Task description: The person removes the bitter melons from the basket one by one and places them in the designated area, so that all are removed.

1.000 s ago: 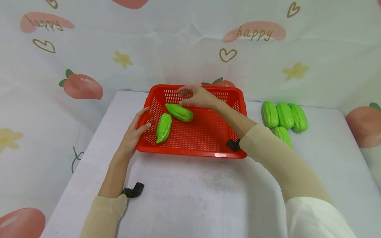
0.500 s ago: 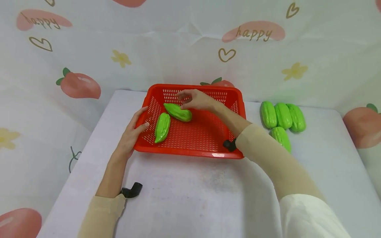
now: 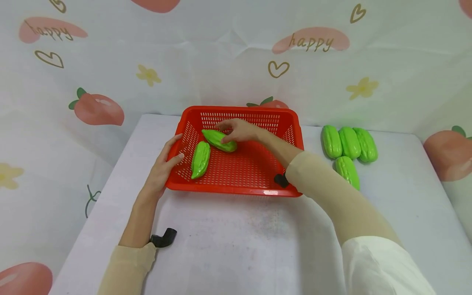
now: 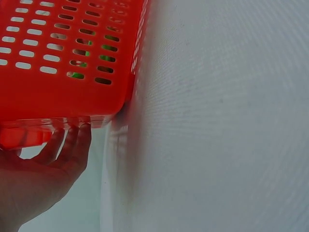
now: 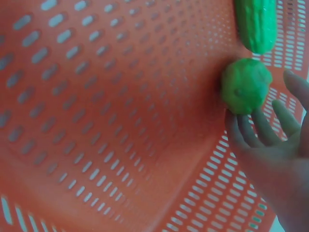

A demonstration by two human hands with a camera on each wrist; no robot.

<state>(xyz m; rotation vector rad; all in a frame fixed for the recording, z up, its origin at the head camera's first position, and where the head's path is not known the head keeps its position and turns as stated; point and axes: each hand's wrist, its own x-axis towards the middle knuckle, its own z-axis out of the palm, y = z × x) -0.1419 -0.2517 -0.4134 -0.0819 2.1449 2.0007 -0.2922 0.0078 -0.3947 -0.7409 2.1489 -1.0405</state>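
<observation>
A red plastic basket (image 3: pixel 236 190) with slotted walls stands on the table. My left hand (image 3: pixel 160 170) holds its left side, thumb over the rim and fingers on the outside, as the left wrist view also shows. Inside lie two glossy green ribbed gourds, each tapering to a point: one near the back (image 3: pixel 225 144), one by the left wall (image 3: pixel 200 160). My right hand (image 3: pixel 241 130) reaches over the back gourd. In the right wrist view its fingers touch that gourd (image 5: pixel 245 86) along one side, while the thumb stands apart from it.
Several more green gourds lie on the table right of the basket: a row (image 3: pixel 350 143) with a single gourd (image 3: pixel 348 172) in front of it. A patterned white cloth (image 3: pixel 221 53) hangs behind the table (image 3: pixel 236 246).
My right hand has come down slightly toward the back gourd. My left hand keeps its place on the basket's side, and the gourds lie as before.
</observation>
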